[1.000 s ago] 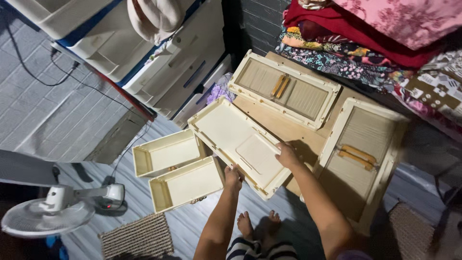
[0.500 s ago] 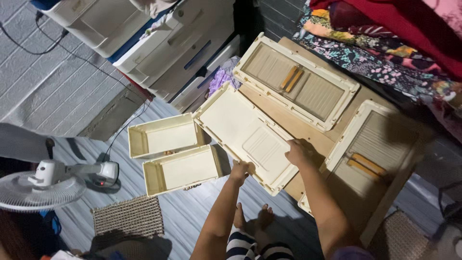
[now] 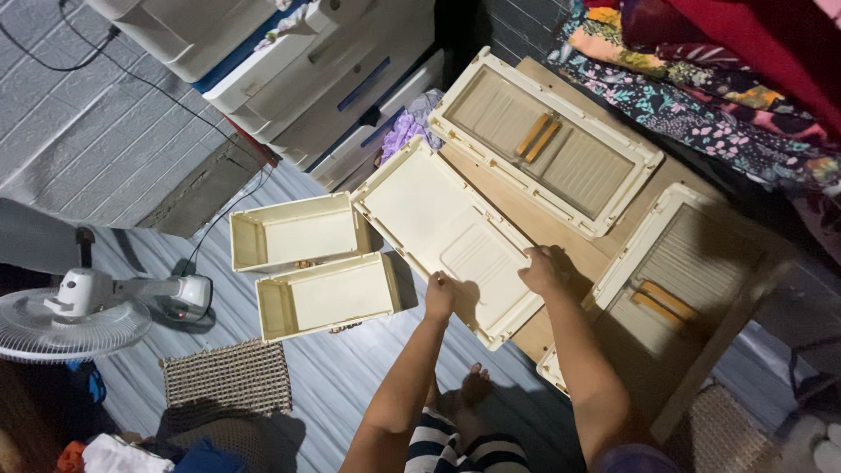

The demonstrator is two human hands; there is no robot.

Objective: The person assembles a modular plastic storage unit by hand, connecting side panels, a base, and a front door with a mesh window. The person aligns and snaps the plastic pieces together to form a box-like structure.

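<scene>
Dim indoor light, soft shadows, dark corners, slight blur.

Two open cream plastic drawers (image 3: 315, 267), lying side by side on the grey floor (image 3: 350, 377), long sides nearly touching. One woven brown mat (image 3: 226, 378), just below the nearer drawer. One white pedestal fan (image 3: 74, 314), lower left, its head tilted flat. One black cable (image 3: 123, 74), running across the pale brick wall. One white plastic drawer cabinet (image 3: 289, 61) with blue trim, top centre; purple cloth (image 3: 405, 131) spilling from its lowest drawer. Two cream ribbed panels with tan handles: one (image 3: 547, 140) at upper centre, one (image 3: 674, 289) at right, both on a wooden board (image 3: 561, 241). Floral fabric (image 3: 701, 114) and red cloth (image 3: 762, 44), piled upper right.
</scene>
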